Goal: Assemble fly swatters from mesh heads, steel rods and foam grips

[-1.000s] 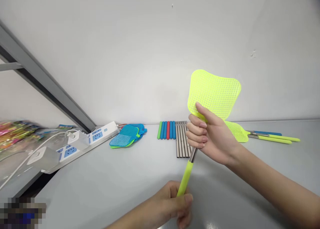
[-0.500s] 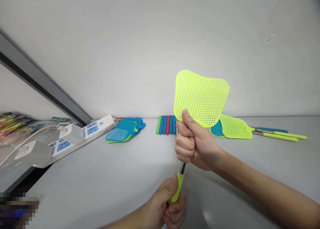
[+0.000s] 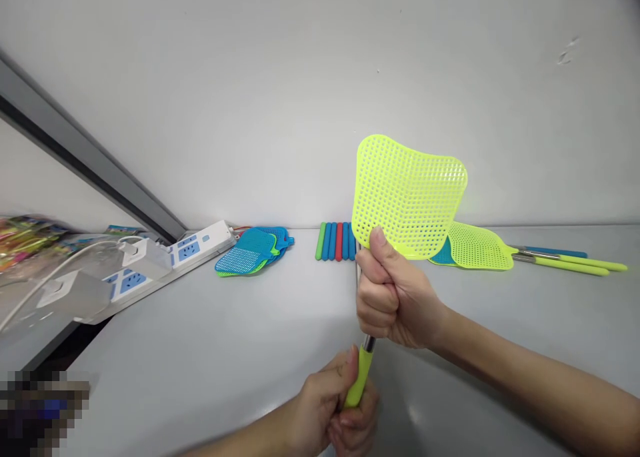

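A yellow-green fly swatter (image 3: 409, 194) is held upright in front of me, its mesh head at the top. My right hand (image 3: 395, 290) is closed around its neck just under the mesh, thumb against the lower edge. Lower down, my left hand (image 3: 340, 400) wraps the yellow-green grip. Between the two hands a short piece of metal rod shows. Behind my right hand lies a row of green, blue and red handles (image 3: 339, 242), partly hidden. To the right, swatters with yellow-green and blue heads (image 3: 480, 247) lie with their rods and grips pointing right.
Loose blue and green swatter heads (image 3: 247, 250) lie stacked left of centre. A white power strip (image 3: 200, 244) with plugs and a cable runs along the left. Beyond it are colourful plastic packages (image 3: 30, 244). A wall rises at the table's back edge.
The metal rod showing between my hands looks shorter, as they are slightly closer together. Both hands keep their hold on the swatter. The whole view has shifted a little.
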Tool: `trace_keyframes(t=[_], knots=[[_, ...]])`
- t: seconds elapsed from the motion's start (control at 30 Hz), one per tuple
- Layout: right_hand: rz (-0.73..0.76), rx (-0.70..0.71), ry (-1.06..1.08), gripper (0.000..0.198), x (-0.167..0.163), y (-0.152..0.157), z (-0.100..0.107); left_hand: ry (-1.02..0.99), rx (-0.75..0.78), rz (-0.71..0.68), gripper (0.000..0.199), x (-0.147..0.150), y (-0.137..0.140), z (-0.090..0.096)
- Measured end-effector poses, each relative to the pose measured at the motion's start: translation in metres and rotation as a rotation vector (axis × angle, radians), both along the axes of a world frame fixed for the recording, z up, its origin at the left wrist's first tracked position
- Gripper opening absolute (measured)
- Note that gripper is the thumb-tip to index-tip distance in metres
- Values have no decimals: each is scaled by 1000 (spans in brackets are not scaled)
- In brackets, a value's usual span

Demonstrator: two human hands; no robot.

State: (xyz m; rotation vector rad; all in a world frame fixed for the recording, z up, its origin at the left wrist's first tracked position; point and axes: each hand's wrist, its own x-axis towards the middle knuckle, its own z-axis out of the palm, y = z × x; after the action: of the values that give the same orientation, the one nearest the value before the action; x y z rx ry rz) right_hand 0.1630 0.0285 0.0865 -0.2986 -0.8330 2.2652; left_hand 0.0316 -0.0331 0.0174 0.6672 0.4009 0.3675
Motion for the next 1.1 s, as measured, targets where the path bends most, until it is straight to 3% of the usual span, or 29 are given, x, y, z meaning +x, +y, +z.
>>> trace_keyframes(t=[0.37,0.7,1.1], knots=[[-74,-64,11,51,1,-8,-4,81,50,23,64,0,0,0],[-178,-54,-71,50,3,-10,8,140,71,168,58,3,-4,-6],[-236,-45,-153,50,11,2,19,59,61,120,55,6,8,-4]])
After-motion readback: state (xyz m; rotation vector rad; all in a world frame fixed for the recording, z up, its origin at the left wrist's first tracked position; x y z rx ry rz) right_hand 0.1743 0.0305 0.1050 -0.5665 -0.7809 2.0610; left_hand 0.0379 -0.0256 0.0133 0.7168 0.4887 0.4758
